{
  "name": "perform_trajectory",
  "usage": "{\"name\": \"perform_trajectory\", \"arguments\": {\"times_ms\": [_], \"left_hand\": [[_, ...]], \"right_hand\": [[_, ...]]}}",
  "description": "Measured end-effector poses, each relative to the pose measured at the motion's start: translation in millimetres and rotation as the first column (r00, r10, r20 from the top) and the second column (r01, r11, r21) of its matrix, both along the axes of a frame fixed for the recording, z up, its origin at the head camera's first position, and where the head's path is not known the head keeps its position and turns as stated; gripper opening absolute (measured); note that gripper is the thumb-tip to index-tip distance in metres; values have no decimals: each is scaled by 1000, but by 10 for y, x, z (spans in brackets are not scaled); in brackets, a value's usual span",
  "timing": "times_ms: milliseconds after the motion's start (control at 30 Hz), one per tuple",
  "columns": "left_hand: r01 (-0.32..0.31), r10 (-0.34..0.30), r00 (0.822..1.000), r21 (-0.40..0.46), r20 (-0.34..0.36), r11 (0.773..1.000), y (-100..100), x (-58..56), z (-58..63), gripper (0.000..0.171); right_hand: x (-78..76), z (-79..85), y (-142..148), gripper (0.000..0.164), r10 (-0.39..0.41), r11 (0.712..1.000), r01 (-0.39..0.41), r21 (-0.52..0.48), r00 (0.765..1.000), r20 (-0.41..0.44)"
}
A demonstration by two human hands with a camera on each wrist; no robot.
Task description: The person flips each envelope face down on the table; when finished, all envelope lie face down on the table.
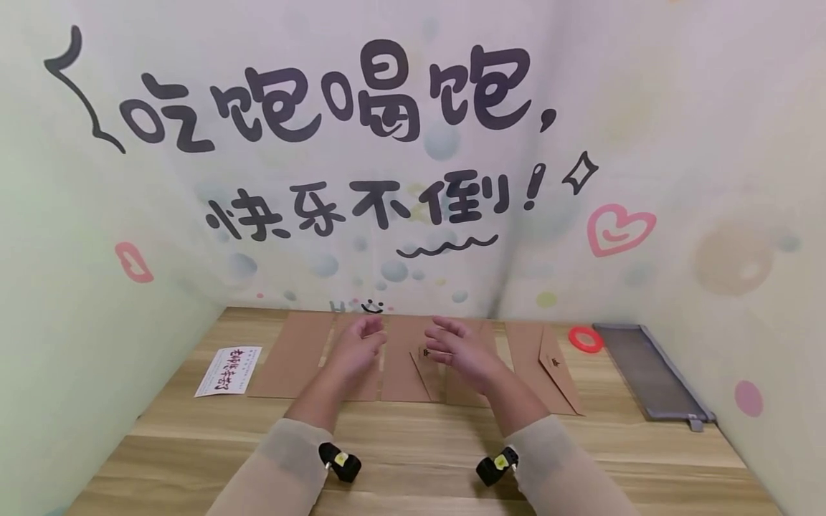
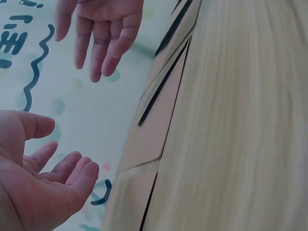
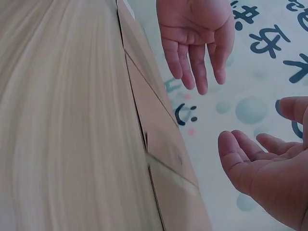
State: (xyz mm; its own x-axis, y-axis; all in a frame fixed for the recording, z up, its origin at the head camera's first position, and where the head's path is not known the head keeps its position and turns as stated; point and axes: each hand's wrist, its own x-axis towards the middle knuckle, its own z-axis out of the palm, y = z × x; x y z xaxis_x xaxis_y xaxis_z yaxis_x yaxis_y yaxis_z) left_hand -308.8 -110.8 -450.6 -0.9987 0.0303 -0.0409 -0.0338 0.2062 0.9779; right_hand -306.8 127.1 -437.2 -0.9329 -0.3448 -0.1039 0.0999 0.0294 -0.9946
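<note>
My left hand [image 1: 357,351] and right hand [image 1: 464,355] hover apart over a row of several brown paper envelopes [image 1: 403,369], palms facing each other. Both wrist views show loosely bent fingers with nothing between them: the left hand [image 2: 45,178] at lower left of its own view, the right hand [image 3: 269,168] at lower right of its own. The envelopes lie flat side by side along the back of the table. The rightmost envelope [image 1: 529,365] shows a slanted flap with a small dark print. My hands and forearms hide parts of the middle envelopes.
A white card with dark red writing [image 1: 229,371] lies left of the envelopes. To their right are a red ring [image 1: 586,340] and a grey mesh pouch [image 1: 654,373] near the table's right edge. A printed wall cloth [image 1: 413,287] rises behind the wooden table [image 1: 413,451].
</note>
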Motion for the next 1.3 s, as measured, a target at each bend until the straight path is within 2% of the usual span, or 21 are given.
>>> {"name": "perform_trajectory", "arguments": {"times_ms": [200, 333, 500, 633, 800, 1033, 1300], "left_hand": [[-9, 9, 1000, 32, -6, 999, 144, 35, 15, 49], [-25, 26, 1000, 57, -17, 998, 188, 51, -35, 47], [-19, 19, 1000, 40, -11, 999, 213, 92, -106, 48], [-17, 17, 1000, 16, -6, 1000, 226, 112, -155, 48], [-48, 48, 999, -29, 2, 998, 216, 130, -183, 48], [-42, 44, 998, -60, 35, 997, 186, 135, -220, 50], [-14, 16, 999, -46, 45, 999, 181, 128, -197, 51]], "right_hand": [[-24, -89, 209, 55, -40, 999, 40, 26, 999, -2], [-36, -165, 263, 56, -30, 999, 29, 40, 999, 14], [-28, -255, 282, 60, -10, 999, 9, 35, 1000, 28], [4, -301, 287, 62, 1, 1000, -1, -4, 997, 73], [39, -321, 272, 64, 6, 996, 5, -87, 991, 132], [51, -353, 271, 64, 24, 990, -4, -138, 990, 142], [19, -364, 261, 64, 28, 989, -8, -145, 989, 142]]}}
